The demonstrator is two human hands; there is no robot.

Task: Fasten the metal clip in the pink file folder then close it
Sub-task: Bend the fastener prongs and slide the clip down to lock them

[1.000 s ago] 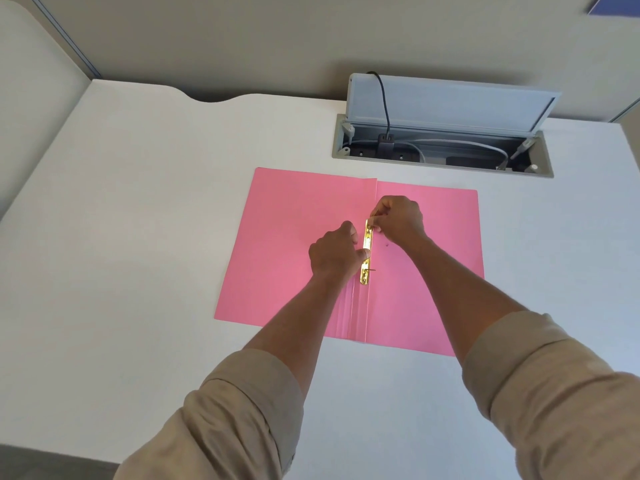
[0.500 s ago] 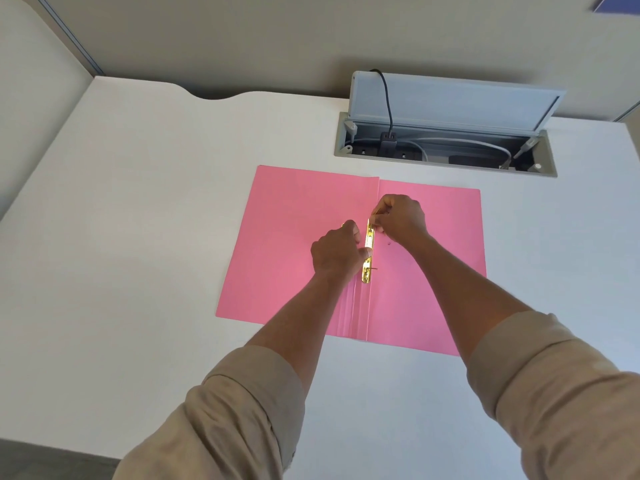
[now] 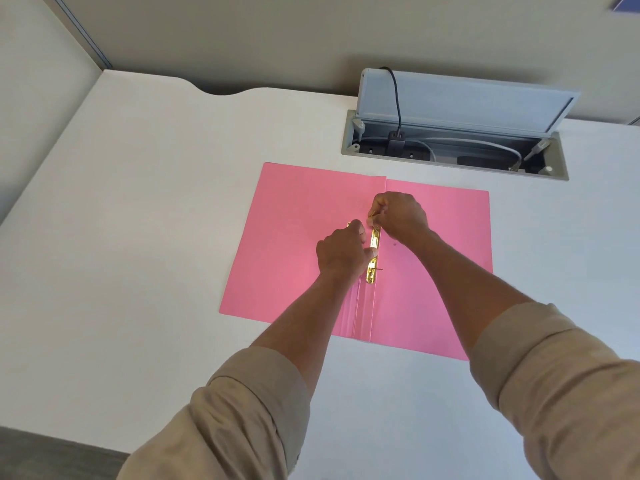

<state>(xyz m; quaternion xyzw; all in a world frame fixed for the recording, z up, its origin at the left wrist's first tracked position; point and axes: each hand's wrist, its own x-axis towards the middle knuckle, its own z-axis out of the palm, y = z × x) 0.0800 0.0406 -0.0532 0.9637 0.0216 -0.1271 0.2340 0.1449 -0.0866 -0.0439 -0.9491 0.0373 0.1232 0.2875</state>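
Barely shifted: both hands [image 3: 372,237] on clip [image 3: 373,258]

Both forearms reach forward, beige sleeves rolled up near the elbows. The left hand [image 3: 343,252] is curled, thumb extended rightward. The right hand [image 3: 398,214] is bent at the wrist, fingertips pinched together.

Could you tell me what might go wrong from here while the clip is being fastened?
The thin prong sticking out sideways near the metal clip looks unbent; it could snag the cover when the pink file folder closes. Both the left hand and right hand crowd the spine, so a fingertip could get pinched or the folder could slide on the table.
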